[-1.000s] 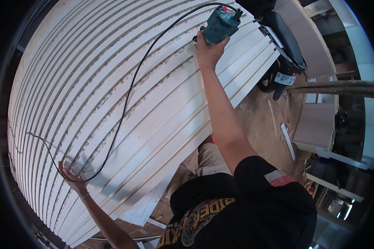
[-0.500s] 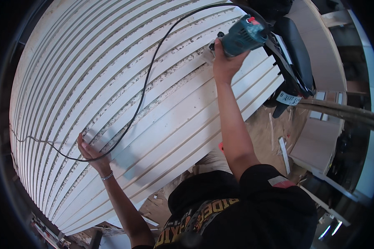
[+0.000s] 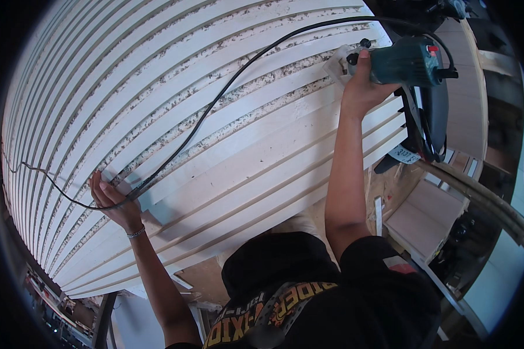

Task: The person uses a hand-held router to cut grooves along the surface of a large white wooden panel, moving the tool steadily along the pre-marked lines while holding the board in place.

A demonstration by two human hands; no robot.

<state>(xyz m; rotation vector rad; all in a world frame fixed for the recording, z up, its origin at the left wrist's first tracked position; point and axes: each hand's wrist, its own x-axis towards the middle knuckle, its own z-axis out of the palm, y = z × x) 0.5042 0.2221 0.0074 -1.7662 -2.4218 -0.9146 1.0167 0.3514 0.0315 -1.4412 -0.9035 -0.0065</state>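
Observation:
My right hand (image 3: 364,93) is wrapped around a teal trim router (image 3: 407,63), whose motor body lies on its side pointing right. Its pale base (image 3: 336,67) is at the right end of a large white grooved panel (image 3: 233,157). From the router a black power cord (image 3: 215,96) loops left across the panel to my left hand (image 3: 113,200). That hand rests low on the panel's left part with fingers extended, and the cord crosses over it. Dark chips and dust line many of the grooves between the white strips.
A parked motorcycle (image 3: 431,116) stands close beyond the panel's right end. Pale boards (image 3: 422,218) and wooden strips lie on the right. Long poles (image 3: 471,186) run along the floor there. Wood scraps lie on the brown floor (image 3: 390,180).
The router has swung from an upward slant to nearly sideways and shifted right in view with my right hand. My left hand stays by the cord, while the whole view has shifted slightly.

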